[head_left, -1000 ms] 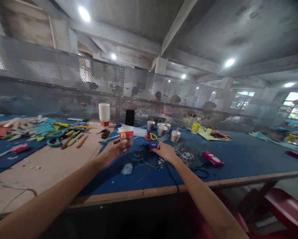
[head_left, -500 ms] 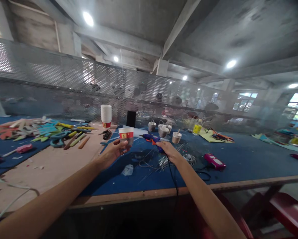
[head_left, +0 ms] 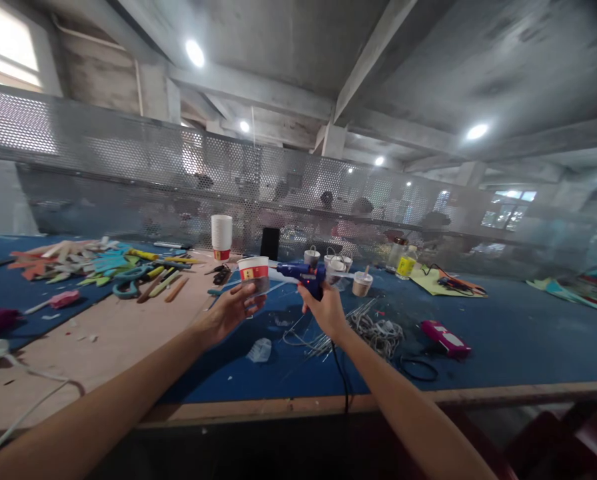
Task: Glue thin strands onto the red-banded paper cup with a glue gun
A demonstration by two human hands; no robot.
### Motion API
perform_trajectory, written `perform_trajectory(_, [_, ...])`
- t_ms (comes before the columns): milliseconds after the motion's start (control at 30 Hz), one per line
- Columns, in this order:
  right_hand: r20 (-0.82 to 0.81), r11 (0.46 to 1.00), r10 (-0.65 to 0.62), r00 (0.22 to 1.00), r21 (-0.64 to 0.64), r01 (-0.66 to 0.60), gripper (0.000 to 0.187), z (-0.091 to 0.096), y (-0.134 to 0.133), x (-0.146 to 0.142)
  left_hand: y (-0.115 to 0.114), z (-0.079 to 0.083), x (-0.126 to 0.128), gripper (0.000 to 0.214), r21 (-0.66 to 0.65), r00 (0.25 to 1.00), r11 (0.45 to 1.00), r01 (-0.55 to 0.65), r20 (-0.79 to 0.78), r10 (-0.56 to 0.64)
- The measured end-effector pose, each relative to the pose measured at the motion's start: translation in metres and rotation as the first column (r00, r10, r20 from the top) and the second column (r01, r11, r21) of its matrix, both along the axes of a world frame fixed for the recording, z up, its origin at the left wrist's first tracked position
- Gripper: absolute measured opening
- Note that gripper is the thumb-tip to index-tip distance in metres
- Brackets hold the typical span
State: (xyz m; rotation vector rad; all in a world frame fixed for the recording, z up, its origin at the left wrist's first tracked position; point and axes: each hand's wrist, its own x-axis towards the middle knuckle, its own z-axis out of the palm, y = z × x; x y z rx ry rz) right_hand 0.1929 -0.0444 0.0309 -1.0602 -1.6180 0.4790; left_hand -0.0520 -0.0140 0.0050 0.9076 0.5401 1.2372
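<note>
My left hand holds a red-and-white paper cup upright above the blue mat, fingers around its lower part. In my right hand is a blue glue gun with a small red light, a clear glue stick out of its back end and a black cord hanging below. Its nozzle points left at the cup's right side, close to it; whether they touch I cannot tell. Beneath the hands lie a crumpled clear plastic piece and a tangle of grey cord and thin sticks.
A stack of paper cups stands behind the left hand, with a black phone beside it. Several small cups with handles stand behind the glue gun, near a cup with a stick. Scissors and coloured pieces lie left; a magenta box lies right.
The glue gun has turned level and come nearer to the cup, its nozzle now at the cup's side. My left hand still holds the cup. The view has shifted slightly left.
</note>
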Motion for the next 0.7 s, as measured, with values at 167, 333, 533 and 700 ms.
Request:
perform_trajectory(167, [0.035, 0.998, -0.061, 0.998, -0.01, 0.061, 0.029, -0.022, 0.004, -0.001, -0.002, 0.003, 0.003, 0.025, -0.048, 1.0, 0.999, -0.024, 0.004, 0.024])
perform_trajectory(333, [0.11, 0.997, -0.08, 0.991, 0.024, 0.078, 0.027, -0.027, 0.003, 0.0, 0.004, -0.003, 0.003, 0.028, -0.013, 0.999, 0.999, -0.032, -0.04, 0.032])
perform_trajectory(533, [0.124, 0.999, -0.022, 0.992, 0.029, 0.019, 0.022, -0.027, -0.002, -0.003, 0.002, -0.002, 0.004, 0.031, -0.024, 0.998, 0.999, -0.041, -0.056, 0.04])
perform_trajectory(700, [0.141, 0.999, 0.001, 0.99, 0.048, -0.007, 0.022, -0.032, 0.003, -0.003, -0.001, -0.002, 0.005, 0.028, -0.009, 0.998, 0.999, -0.033, -0.055, 0.032])
